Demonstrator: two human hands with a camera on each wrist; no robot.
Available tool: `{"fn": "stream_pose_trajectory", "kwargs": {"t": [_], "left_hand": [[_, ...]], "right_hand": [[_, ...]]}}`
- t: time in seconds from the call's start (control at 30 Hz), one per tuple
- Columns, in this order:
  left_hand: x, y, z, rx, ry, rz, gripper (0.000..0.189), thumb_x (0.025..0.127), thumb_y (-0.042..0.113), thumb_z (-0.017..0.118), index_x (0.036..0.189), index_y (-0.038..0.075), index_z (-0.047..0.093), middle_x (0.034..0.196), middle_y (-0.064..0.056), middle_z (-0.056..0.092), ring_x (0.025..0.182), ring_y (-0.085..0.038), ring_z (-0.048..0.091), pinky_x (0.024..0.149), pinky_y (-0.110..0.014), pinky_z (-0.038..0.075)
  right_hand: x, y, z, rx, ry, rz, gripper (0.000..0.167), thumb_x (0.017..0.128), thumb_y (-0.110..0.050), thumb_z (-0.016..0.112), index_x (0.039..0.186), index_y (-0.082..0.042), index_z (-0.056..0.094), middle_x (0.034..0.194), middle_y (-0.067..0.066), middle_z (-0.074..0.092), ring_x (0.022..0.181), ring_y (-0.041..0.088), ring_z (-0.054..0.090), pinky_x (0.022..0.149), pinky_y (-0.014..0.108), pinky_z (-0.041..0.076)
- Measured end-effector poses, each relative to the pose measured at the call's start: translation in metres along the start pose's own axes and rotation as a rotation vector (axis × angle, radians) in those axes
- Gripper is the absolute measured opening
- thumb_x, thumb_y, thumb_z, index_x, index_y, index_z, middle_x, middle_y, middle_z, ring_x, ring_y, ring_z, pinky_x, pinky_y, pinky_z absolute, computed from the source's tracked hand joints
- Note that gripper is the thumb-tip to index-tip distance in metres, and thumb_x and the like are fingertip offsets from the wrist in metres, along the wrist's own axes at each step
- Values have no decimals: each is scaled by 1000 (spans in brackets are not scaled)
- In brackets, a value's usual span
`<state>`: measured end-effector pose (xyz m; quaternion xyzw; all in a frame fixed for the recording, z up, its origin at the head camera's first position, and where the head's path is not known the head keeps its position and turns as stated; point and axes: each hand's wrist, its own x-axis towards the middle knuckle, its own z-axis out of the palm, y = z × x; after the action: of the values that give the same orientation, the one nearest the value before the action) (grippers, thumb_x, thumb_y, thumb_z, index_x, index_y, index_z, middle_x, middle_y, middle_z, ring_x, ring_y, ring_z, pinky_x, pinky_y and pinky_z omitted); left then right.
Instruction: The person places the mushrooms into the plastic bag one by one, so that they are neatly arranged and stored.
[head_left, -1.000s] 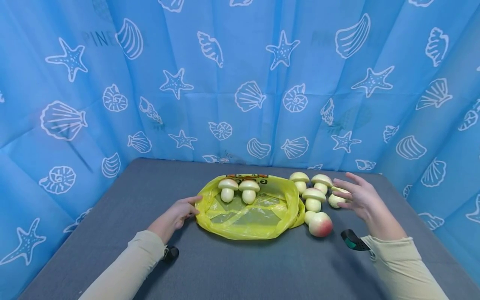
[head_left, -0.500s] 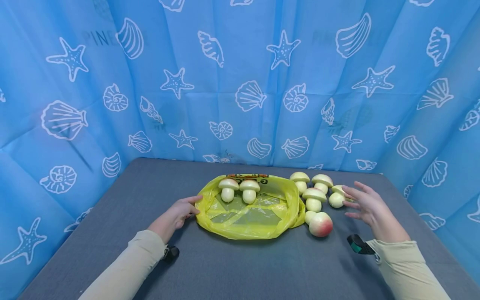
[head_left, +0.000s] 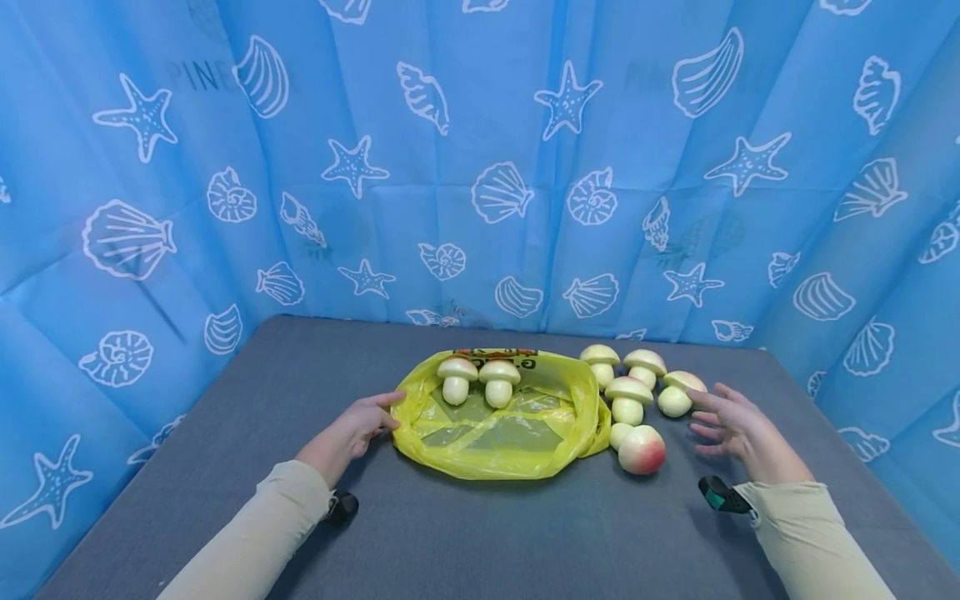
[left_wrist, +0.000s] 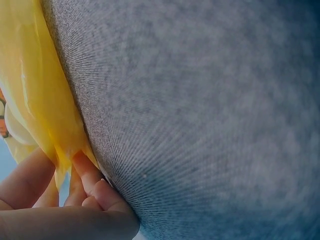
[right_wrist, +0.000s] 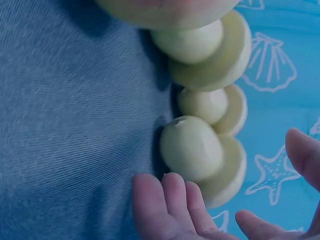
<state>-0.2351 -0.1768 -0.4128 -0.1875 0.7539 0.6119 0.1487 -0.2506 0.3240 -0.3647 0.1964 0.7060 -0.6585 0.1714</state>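
Note:
A yellow plastic bag (head_left: 480, 465) lies with its mouth spread wide on the table. Two toy mushrooms, one of them the left mushroom (head_left: 456, 382), sit inside against its back wall. My left hand (head_left: 358, 427) pinches the bag's left edge; the left wrist view shows the yellow film (left_wrist: 60, 130) gathered between the fingers. On the other side my right hand (head_left: 742, 432) holds nothing, fingers spread and slightly bent. Its fingertips are right beside the rightmost mushroom (head_left: 675, 402), whose pale round stem (right_wrist: 190, 150) faces the hand in the right wrist view.
Several more toy mushrooms cluster right of the bag, among them a mushroom (head_left: 627, 400) close to its edge. The nearest, a red-blushed mushroom (head_left: 641, 450), lies on its side. A blue shell-print curtain (head_left: 495, 250) hangs behind the grey table (head_left: 480, 542).
My right hand has drawn back to the right and toward me, uncovering more of the rightmost mushroom. My left hand, the bag and the mushrooms stay where they were.

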Motion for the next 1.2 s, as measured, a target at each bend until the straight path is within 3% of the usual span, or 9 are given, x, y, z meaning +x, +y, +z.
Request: {"fn": "stream_pose_trajectory", "kwargs": {"t": [0.13, 0.23, 0.4, 0.57, 0.73, 0.83, 0.97, 1.07, 1.2], "left_hand": [[1, 0, -1, 4, -7, 3, 60, 90, -10, 52, 146, 9, 45, 158, -19, 22, 142, -36, 21, 110, -52, 22], [1, 1, -1, 2, -15, 2, 60, 90, -10, 51, 147, 10, 44, 158, -19, 22, 143, -36, 19, 111, -53, 20], [1, 1, -2, 1, -17, 4, 61, 90, -11, 51, 147, 10, 44, 158, -19, 21, 143, -36, 19, 111, -52, 21], [-1, -1, -2, 7, -13, 7, 62, 90, -11, 51, 147, 11, 44, 158, -18, 21, 142, -37, 20, 110, -51, 23], [-1, -1, -3, 12, -7, 3, 61, 90, -10, 51, 147, 12, 44, 158, -18, 21, 142, -36, 21, 101, -45, 29], [0, 0, -3, 16, -1, -8, 61, 90, -10, 51, 147, 12, 45, 158, -17, 22, 139, -34, 26, 86, -39, 34], [1, 0, -3, 16, 7, -24, 61, 90, -9, 52, 147, 14, 46, 158, -17, 22, 129, -32, 32, 66, -33, 25], [1, 0, -2, 14, 7, -20, 61, 90, -9, 52, 146, 13, 46, 158, -17, 23, 131, -32, 32, 70, -33, 28], [2, 2, -1, 5, 6, -12, 61, 89, -10, 53, 146, 12, 46, 158, -17, 23, 140, -34, 26, 94, -41, 33]], "right_hand": [[2, 1, 1, 41, -4, 35, 103, 95, -39, 57, 147, -16, -29, 155, 33, -5, 140, 49, 15, 106, 63, 26], [5, 1, 2, 66, 12, 63, 97, 97, -38, 52, 147, -18, -29, 156, 32, -4, 143, 46, 7, 109, 61, 21], [11, 0, 5, 123, 2, 105, 99, 96, -37, 53, 146, -22, -30, 158, 28, -6, 145, 41, 6, 110, 60, 21], [15, -3, 9, 160, 57, 158, 102, 94, -33, 60, 149, -25, -26, 159, 26, 0, 141, 40, 18, 104, 60, 30], [18, -8, 12, 184, 107, 195, 101, 94, -30, 60, 148, -29, -25, 160, 24, 0, 139, 37, 21, 106, 60, 29], [19, -10, 13, 184, 115, 200, 102, 94, -28, 61, 149, -29, -25, 160, 24, -1, 138, 38, 22, 106, 59, 29], [22, -10, 15, 168, 130, 197, 104, 93, -24, 63, 149, -29, -24, 159, 26, 0, 132, 38, 27, 104, 59, 32], [25, -9, 15, 141, 160, 180, 107, 90, -21, 66, 150, -26, -23, 153, 32, 12, 121, 39, 34, 98, 60, 37], [27, -7, 16, 71, 190, 136, 111, 88, -19, 68, 150, -21, -23, 125, 27, 36, 106, 35, 39, 90, 59, 40]]}}
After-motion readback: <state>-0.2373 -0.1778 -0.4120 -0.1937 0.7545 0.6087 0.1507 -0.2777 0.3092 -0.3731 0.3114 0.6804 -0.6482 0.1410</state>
